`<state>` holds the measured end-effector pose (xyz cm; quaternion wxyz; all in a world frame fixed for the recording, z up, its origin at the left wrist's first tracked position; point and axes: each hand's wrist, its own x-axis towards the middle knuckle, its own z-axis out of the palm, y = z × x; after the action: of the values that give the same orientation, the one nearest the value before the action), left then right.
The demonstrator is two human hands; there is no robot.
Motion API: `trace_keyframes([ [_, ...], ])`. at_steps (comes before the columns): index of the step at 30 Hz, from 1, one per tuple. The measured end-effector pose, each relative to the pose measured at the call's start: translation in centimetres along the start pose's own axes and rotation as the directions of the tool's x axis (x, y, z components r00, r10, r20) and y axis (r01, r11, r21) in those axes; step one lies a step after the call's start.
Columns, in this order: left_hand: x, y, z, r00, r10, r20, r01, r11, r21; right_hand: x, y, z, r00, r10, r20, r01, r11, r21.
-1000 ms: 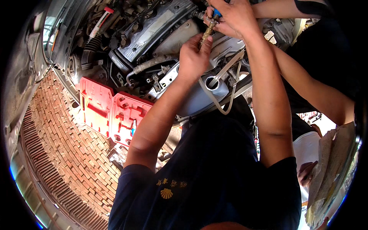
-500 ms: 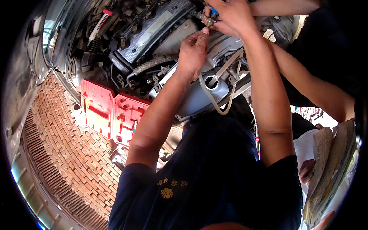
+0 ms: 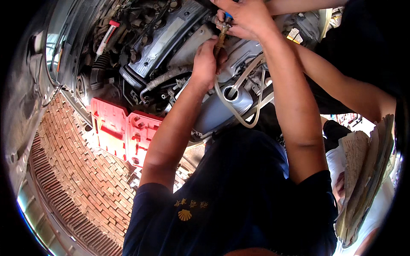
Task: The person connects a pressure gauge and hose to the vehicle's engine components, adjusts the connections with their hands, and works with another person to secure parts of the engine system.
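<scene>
A brass fitting (image 3: 221, 37) with a valve and a small blue handle (image 3: 228, 16) is held over the engine bay. My left hand (image 3: 205, 64) is closed around the fitting's lower end, with the fingertips partly hidden. At its upper end my right hand (image 3: 250, 20) grips the valve, fingers bent near the blue handle. Below my left hand a clear hose (image 3: 230, 107) loops down and back up. Another length of clear tube (image 3: 247, 73) enters the round open neck of a grey container (image 3: 209, 112); how the lengths join is hidden.
A co-worker's forearms (image 3: 348, 87) reach in from the right, close to my right arm. The engine cover (image 3: 164, 40) lies to the left, with a red-capped tube (image 3: 107, 37) beyond it. An open red tool case (image 3: 110, 128) stands near the brick floor (image 3: 81, 170). Worn papers (image 3: 363, 183) are at right.
My left hand has turned and shifted lower on the fitting, so more brass shows. Both hands and the fitting sit slightly further left in view.
</scene>
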<state>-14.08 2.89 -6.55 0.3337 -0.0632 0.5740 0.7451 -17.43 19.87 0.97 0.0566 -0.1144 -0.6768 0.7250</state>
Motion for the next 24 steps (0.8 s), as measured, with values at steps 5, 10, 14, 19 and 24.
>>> trace_keyframes([
  [5,1.9,1.6,-0.2,0.728,0.677,0.105,-0.555,0.493,0.67,0.0,0.6,-0.7,1.0,-0.025,-0.002,0.025,0.994,-0.108],
  [10,2.7,3.6,1.2,0.576,0.743,0.341,-0.6,0.101,0.794,0.3,1.6,-1.0,0.988,-0.154,-0.029,0.144,0.964,-0.224],
  [14,2.6,3.4,1.4,0.55,0.756,0.354,-0.618,0.083,0.782,-3.1,2.1,0.1,0.894,-0.394,-0.213,0.268,0.852,-0.449],
  [19,1.5,4.4,2.0,0.601,0.704,0.379,-0.629,0.124,0.767,-8.8,4.9,-0.3,0.713,-0.646,-0.271,0.494,0.738,-0.459],
  [24,1.4,5.9,2.7,0.703,0.62,0.349,-0.539,0.144,0.83,-11.8,7.4,-1.2,0.976,-0.216,0.027,0.19,0.786,-0.588],
])
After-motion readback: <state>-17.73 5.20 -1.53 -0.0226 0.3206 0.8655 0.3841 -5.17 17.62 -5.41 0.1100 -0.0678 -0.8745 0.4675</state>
